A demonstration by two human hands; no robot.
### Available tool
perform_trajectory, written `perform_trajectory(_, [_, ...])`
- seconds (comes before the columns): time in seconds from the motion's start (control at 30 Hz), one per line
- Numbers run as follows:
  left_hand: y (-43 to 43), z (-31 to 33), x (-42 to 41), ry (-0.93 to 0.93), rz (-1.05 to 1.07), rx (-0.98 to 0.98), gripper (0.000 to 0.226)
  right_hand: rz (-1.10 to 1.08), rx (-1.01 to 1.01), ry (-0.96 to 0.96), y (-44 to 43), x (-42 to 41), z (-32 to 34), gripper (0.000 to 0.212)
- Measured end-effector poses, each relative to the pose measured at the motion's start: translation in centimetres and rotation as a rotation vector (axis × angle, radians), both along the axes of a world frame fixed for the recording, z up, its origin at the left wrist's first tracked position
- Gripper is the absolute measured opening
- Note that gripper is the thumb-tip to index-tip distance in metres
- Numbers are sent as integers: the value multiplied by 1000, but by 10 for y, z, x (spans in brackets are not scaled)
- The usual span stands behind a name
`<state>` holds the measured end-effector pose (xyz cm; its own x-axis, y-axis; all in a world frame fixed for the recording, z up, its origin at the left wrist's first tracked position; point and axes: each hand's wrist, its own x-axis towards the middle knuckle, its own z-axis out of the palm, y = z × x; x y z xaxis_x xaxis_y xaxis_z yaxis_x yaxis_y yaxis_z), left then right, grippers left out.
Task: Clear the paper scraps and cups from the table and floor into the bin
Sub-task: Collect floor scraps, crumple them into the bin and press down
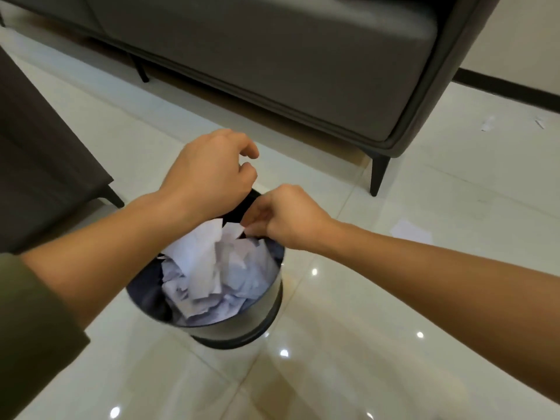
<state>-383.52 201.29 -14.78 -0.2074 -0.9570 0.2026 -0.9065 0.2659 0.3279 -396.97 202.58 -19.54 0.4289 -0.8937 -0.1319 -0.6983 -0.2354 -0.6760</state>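
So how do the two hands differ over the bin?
The left hand is higher, by the far rim of the bin; the right hand is lower, nearer the paper. The right hand pinches a white scrap; the left hand's fingers are curled, and whether they hold anything is hidden. Both are knuckles-up above the bin.
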Motion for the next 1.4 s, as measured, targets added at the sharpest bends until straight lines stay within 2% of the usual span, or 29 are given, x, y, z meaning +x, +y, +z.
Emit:
perform_trajectory(0.13, [-9, -3, -64, -20, -29, -39, 27, -203, -4, -142, -13, -84, -20, 15])
perform_trajectory(0.3, [-20, -33, -154, -61, -145, 139, 28, -423, 73, 19, -25, -200, -89, 22])
perform_trajectory(0.5, [-26, -76, -258, -29, -294, 268, 25, -545, 80, 69, -30, -283, -137, 22])
perform_trajectory(0.57, [-27, -94, -279, -37, -308, 333, 25, -568, 101, 154, -33, -300, -153, 32])
perform_trajectory(0.7, [-35, -124, -297, -52, -329, 431, 25, -546, 175, 416, -36, -322, -193, 70])
perform_trajectory(0.83, [-50, -141, -299, -109, -356, 482, 26, -632, 256, 506, -36, -332, -229, 93])
perform_trajectory(0.9, [-54, -149, -300, -112, -361, 513, 26, -703, 276, 470, -36, -332, -239, 91])
perform_trajectory(0.97, [-58, -155, -302, -125, -367, 525, 26, -765, 321, 339, -40, -330, -240, 85])
perform_trajectory(1.13, [-59, -172, -317, -150, -367, 560, 25, -734, 379, 222, -36, -328, -239, 31])
perform_trajectory(1.4, [-61, -202, -372, -145, -379, 578, 30, -818, 255, 129, 20, -381, -201, 24])
